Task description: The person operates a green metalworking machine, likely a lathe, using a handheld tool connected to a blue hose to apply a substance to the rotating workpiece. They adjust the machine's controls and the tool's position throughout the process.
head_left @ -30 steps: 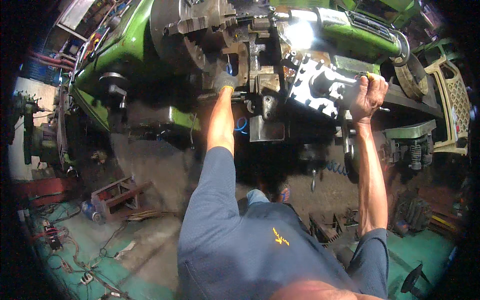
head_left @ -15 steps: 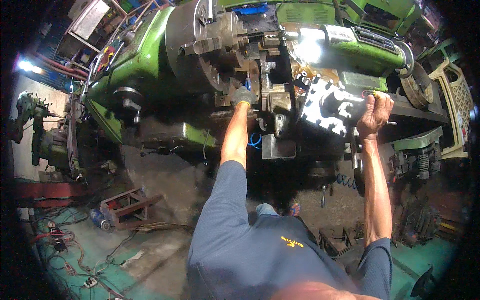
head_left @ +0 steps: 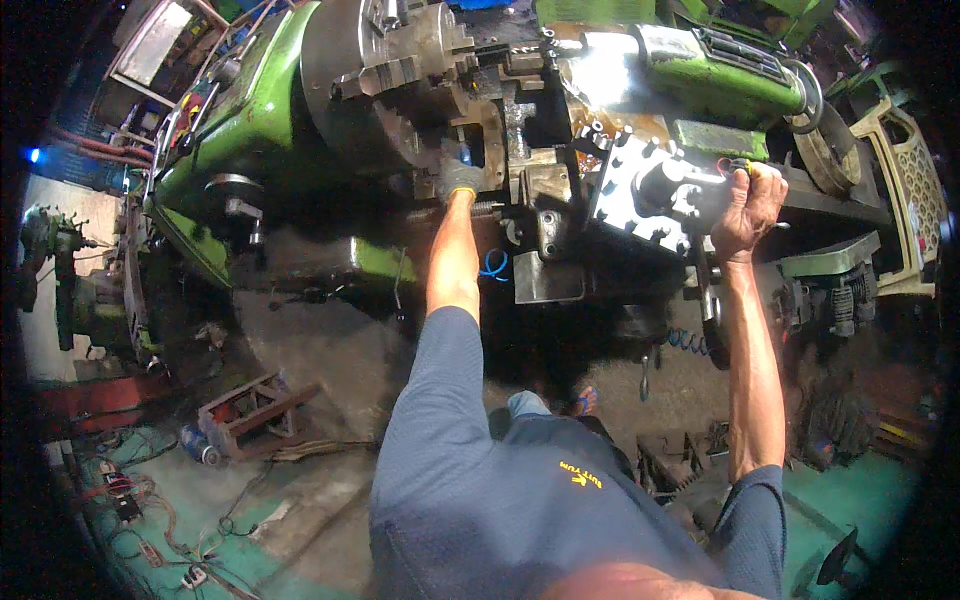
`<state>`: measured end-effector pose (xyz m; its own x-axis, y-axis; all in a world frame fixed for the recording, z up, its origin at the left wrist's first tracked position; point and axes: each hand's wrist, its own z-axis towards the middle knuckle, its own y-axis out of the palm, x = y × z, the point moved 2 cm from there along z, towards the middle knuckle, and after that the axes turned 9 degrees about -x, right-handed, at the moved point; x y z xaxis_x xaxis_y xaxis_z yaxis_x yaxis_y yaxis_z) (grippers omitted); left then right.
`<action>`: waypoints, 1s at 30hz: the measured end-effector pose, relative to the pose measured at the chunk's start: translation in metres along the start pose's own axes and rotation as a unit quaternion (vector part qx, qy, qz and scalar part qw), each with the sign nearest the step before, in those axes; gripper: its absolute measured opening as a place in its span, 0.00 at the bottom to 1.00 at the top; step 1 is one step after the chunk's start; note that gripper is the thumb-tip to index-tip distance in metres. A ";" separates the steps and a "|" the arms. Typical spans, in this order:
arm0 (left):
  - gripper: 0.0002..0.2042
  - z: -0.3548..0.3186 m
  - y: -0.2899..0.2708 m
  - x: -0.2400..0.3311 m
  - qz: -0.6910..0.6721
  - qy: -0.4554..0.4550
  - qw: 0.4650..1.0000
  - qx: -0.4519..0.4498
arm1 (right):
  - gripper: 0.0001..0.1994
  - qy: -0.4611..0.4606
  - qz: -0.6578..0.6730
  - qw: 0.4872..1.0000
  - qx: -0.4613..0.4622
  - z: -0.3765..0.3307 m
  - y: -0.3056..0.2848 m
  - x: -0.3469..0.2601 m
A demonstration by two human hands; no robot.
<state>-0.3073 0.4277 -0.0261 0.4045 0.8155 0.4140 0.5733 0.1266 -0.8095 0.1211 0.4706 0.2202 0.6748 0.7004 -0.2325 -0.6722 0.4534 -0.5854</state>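
Observation:
My left hand [head_left: 460,178], in a grey glove with a yellow cuff, reaches in below the chuck [head_left: 345,85] of a green lathe [head_left: 235,130]. Its fingers are closed round a slim blue tool [head_left: 465,152], mostly hidden, whose kind I cannot make out. A loop of blue hose [head_left: 494,266] hangs below that wrist. My right hand [head_left: 755,205] is closed on the outer end of the lever [head_left: 705,180] on the square tool post [head_left: 640,190]. Something black and yellow [head_left: 741,164] shows at its thumb.
The tailstock [head_left: 700,80] stands behind the tool post, a drill bit [head_left: 525,48] pointing toward the chuck. A crank handle [head_left: 243,208] is on the headstock front. On the floor lie a rusty metal frame [head_left: 260,410] and tangled cables [head_left: 150,500]. A beige plastic chair [head_left: 895,190] stands right.
The view has shifted, so the lathe sits a little higher and further left. My left hand has moved slightly left beneath the chuck. My right hand stays on the lever.

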 end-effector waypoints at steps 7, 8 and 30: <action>0.20 0.028 0.027 -0.033 0.003 0.061 0.996 0.072 | 0.10 -0.015 0.012 1.000 0.007 0.002 0.006 0.001; 0.22 0.030 0.031 -0.037 0.029 0.071 0.996 0.039 | 0.10 -0.017 0.017 1.000 0.011 0.001 0.007 -0.001; 0.14 -0.081 0.041 -0.109 0.062 0.083 0.995 -0.014 | 0.10 -0.018 0.010 1.000 0.010 0.000 0.006 0.002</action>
<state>-0.2705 0.2981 -0.0707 0.5843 0.7185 0.3773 0.5307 0.0134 -0.8474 0.1177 0.4748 0.2164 0.6505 0.7284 -0.2150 -0.6913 0.4507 -0.5648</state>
